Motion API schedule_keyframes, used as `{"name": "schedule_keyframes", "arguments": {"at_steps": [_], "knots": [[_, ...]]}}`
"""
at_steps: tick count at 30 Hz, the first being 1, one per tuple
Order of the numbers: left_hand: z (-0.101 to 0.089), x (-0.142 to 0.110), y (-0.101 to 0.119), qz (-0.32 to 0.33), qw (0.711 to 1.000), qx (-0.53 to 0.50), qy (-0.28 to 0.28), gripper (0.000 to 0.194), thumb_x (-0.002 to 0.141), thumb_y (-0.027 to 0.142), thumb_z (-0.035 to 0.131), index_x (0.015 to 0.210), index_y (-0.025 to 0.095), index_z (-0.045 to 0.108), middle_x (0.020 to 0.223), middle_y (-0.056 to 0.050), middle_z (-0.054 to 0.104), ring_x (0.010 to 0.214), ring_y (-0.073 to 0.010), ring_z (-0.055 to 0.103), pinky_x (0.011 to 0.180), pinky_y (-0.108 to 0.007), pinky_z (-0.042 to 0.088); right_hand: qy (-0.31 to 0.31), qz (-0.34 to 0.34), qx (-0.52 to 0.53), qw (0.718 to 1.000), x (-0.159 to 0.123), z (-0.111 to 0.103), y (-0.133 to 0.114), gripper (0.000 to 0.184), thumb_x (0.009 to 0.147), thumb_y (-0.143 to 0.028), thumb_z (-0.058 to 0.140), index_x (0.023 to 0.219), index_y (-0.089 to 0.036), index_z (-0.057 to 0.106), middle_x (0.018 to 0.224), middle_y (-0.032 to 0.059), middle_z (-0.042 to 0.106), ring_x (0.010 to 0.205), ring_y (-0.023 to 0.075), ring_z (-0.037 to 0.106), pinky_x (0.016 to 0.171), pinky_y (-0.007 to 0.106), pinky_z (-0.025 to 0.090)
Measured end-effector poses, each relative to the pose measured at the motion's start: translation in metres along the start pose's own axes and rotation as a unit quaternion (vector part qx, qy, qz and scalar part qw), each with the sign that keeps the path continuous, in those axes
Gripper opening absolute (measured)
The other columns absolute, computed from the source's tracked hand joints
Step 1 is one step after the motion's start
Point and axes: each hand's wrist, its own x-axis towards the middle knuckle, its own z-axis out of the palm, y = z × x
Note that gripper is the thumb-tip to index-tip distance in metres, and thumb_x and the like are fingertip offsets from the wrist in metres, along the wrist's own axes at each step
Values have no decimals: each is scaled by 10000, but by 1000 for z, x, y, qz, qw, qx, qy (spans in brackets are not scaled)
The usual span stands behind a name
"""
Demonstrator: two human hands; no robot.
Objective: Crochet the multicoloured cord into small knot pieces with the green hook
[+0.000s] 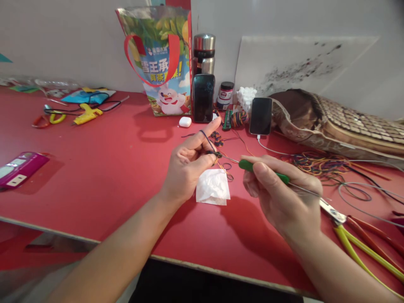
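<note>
My left hand [188, 168] pinches a small dark piece of crochet [216, 155] between thumb and fingers. A dark strand of yarn [206, 139] runs up over its raised index finger. In my right hand [280, 189] is a crochet hook with a green handle [246, 165]; its thin metal shaft reaches left to the crochet piece. Whether the tip is inside a stitch is too small to tell. Below the piece lies a crumpled white tissue [213, 188]. Multicoloured yarn trails onto the red table behind the hands.
Scissors [341, 223] lie at the right, near a tangle of yarn [325, 164]. Behind stand a printed bag [167, 90], a phone [203, 99], another phone on a cable [261, 116] and a yarn ball [240, 119]. A yellow glue gun [87, 114] and a purple power strip [22, 168] are left.
</note>
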Motion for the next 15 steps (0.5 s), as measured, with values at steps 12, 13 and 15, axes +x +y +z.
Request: {"name": "schedule_keyframes", "arguments": {"at_steps": [12,13,15], "knots": [[0,6,3,-82,986,-148,-6,480,719,91,694,1125,308,831,774,18,635,673,-119,493,632,-263,471,9,43,77,996,3,3,-4,112,934,-287,784,984,-287,884,748,42,746,594,149,598,500,295,473],[-1,6,3,-81,986,-147,-4,476,724,87,694,1123,306,833,775,17,637,678,-119,495,636,-260,474,8,36,77,996,4,3,-4,115,938,-281,781,989,-292,884,755,40,749,598,147,601,507,296,473],[-1,6,3,-79,985,-155,-6,476,721,75,700,1112,306,842,771,18,643,693,-115,504,642,-244,479,2,53,100,994,6,2,-4,100,928,-282,796,971,-295,885,728,31,744,570,135,585,501,290,461]]}}
